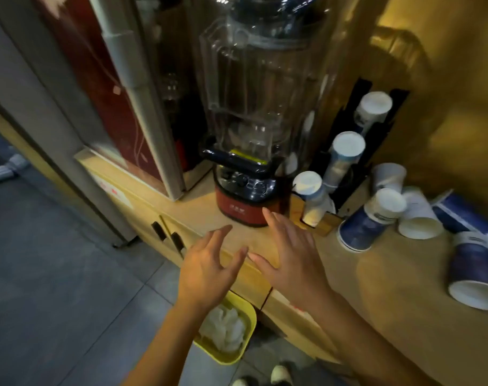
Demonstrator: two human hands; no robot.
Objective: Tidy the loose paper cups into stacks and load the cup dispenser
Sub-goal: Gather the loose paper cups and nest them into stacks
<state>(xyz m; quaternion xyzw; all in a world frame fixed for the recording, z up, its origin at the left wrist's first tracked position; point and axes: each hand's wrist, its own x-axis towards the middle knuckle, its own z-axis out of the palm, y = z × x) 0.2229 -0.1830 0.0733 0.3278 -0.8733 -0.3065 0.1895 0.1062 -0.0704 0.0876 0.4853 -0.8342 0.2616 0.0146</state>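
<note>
Left hand [206, 267] and right hand [288, 256]: both spread open, palms down, fingers apart, holding nothing, side by side over the counter edge [237, 240]. Thumb tips nearly touching. Just beyond the right fingertips: blender [248, 151] with red base. Right of the right hand, apart from it: cup dispenser [357, 140], black, three inverted cup stacks in its slots. Further right: loose paper cups [421, 218] lying tipped on the counter. Below the left hand: yellow bin [238, 355].
</note>
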